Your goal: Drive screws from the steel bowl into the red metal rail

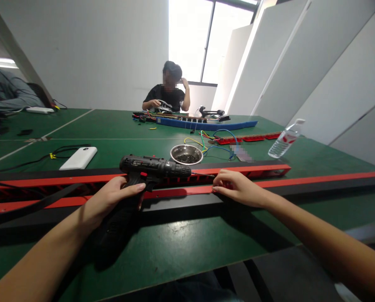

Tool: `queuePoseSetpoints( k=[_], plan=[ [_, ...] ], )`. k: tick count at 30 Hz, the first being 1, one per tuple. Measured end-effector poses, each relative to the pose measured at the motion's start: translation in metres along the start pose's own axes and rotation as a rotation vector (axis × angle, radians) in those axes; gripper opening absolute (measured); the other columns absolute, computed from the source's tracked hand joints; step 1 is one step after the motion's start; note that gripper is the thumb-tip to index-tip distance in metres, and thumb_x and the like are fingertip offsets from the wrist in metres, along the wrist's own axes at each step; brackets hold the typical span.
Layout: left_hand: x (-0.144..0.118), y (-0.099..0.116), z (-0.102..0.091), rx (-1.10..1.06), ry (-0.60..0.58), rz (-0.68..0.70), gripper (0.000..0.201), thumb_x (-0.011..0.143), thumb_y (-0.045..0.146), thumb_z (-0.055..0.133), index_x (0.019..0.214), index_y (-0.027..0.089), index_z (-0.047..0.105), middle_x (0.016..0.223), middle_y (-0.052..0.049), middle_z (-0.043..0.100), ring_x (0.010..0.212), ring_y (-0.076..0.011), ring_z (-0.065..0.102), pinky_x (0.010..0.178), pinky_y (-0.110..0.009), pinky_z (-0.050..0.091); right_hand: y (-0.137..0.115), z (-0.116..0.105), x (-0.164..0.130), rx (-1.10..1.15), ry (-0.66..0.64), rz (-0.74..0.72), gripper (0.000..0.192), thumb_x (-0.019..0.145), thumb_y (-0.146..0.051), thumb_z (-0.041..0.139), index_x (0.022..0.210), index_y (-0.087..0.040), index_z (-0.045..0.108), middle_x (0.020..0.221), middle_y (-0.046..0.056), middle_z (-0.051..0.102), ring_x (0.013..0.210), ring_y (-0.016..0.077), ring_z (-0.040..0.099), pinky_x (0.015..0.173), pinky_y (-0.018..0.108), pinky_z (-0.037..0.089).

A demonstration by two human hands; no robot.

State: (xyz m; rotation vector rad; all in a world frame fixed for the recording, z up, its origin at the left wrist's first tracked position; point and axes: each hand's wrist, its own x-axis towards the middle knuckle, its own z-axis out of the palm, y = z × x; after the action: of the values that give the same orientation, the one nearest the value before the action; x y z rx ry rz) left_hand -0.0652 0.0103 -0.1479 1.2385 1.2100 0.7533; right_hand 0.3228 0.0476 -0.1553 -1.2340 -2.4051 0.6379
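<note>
My left hand [113, 196] is wrapped around the grip of a black cordless drill [152, 166], whose long bit [202, 174] points right. At the bit's tip, the fingers of my right hand [237, 187] are pinched together; whatever they hold is hidden. That hand rests close over a long red-and-black rail [184, 192] lying across the table in front of me. Just behind the drill sits a steel bowl [174, 157] with many small dark screws [189, 159] in it.
A second red-and-black rail [269, 168] lies behind the first. Around them are a white power bank [78, 158], a black strap [39, 204], coloured wires [203, 140], a water bottle [286, 139] and a blue strip [206, 124]. Across the green table [174, 247] sits a person [168, 94].
</note>
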Motion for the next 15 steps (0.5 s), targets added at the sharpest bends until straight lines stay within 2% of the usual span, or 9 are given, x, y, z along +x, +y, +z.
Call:
queuePoseSetpoints(
  k=[4, 8, 11, 15],
  plan=[
    [-0.001, 0.003, 0.002, 0.03, 0.007, 0.006, 0.037, 0.079, 0.052, 0.076, 0.073, 0.017, 0.068, 0.067, -0.005, 0.069, 0.062, -0.0192, 0.062, 0.059, -0.027, 0.048, -0.017, 0.001, 0.002, -0.32, -0.115, 0.005, 0.034, 0.101, -0.049, 0.048, 0.091, -0.02, 0.063, 0.086, 0.008, 0.068, 0.071, 0.0194, 0.061, 0.063, 0.03, 0.042],
    [-0.002, 0.007, 0.003, 0.04, 0.028, -0.007, 0.037, 0.082, 0.05, 0.074, 0.074, 0.014, 0.069, 0.067, -0.006, 0.07, 0.063, -0.0198, 0.064, 0.062, -0.028, 0.048, -0.034, 0.01, 0.012, -0.666, -0.209, 0.009, 0.03, 0.103, -0.028, 0.04, 0.094, -0.017, 0.066, 0.086, 0.014, 0.073, 0.071, 0.0239, 0.067, 0.065, 0.034, 0.042],
    [-0.002, 0.008, 0.003, 0.074, 0.016, -0.001, 0.039, 0.083, 0.051, 0.073, 0.074, 0.013, 0.069, 0.068, -0.007, 0.071, 0.065, -0.0204, 0.064, 0.063, -0.028, 0.048, -0.042, 0.015, 0.016, -0.758, -0.267, 0.001, 0.024, 0.098, -0.017, 0.042, 0.101, -0.014, 0.066, 0.087, 0.016, 0.074, 0.07, 0.0261, 0.07, 0.064, 0.034, 0.042],
    [-0.001, 0.006, 0.0, 0.135, -0.01, 0.027, 0.041, 0.084, 0.052, 0.071, 0.072, 0.013, 0.068, 0.068, -0.008, 0.071, 0.066, -0.0208, 0.064, 0.063, -0.028, 0.047, -0.043, 0.015, 0.016, -0.749, -0.29, -0.011, 0.025, 0.097, -0.014, 0.042, 0.106, -0.015, 0.066, 0.092, 0.015, 0.076, 0.074, 0.0259, 0.072, 0.066, 0.033, 0.044]
  ],
)
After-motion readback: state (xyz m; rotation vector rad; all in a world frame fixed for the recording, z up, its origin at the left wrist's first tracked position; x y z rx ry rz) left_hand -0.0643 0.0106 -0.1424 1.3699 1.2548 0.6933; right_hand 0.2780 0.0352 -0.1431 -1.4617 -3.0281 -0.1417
